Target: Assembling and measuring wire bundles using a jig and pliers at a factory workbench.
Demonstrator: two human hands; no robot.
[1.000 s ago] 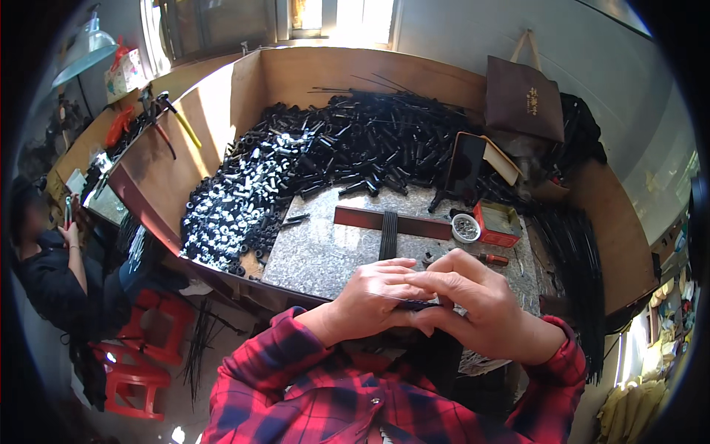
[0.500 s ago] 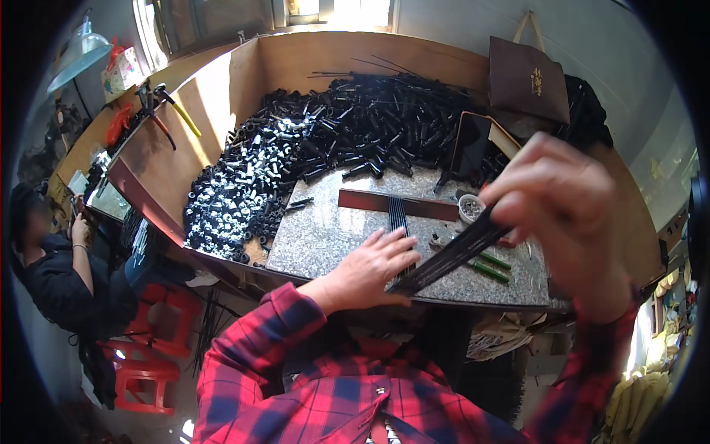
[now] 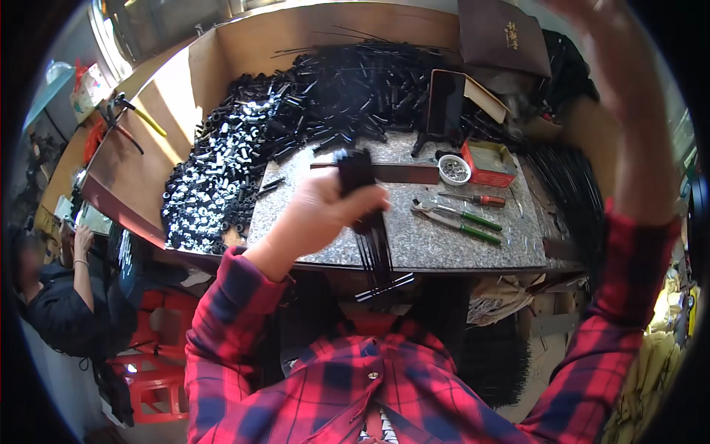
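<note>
My left hand point(image 3: 318, 211) is closed around a bundle of thin black rods point(image 3: 376, 255), held over the front of the stone slab point(image 3: 310, 248). Pale tips show at the rods' lower ends, beyond the slab's front edge. Above the thumb, the bundle's thick black upper part point(image 3: 356, 172) is blurred. My right hand point(image 3: 592, 15) is raised high at the upper right and cut off by the picture's edge, its fingers hidden. Behind the bundle lies a dark flat bar point(image 3: 407, 173). Green-handled pliers point(image 3: 462, 224) and a red-handled screwdriver point(image 3: 484, 200) rest to its right.
A white cup of small parts point(image 3: 453, 169) stands beside a red box point(image 3: 494, 164). Piles of black and silvery parts point(image 3: 222, 170) fill the back and left, inside a wooden wall point(image 3: 310, 28). A phone point(image 3: 445, 103) leans behind. Another person point(image 3: 70, 296) sits at the left.
My left hand has gone from lying spread over the rods to gripping the bundle, lifted and nearer the front edge. My right hand has risen; the black strip it held is no longer seen there.
</note>
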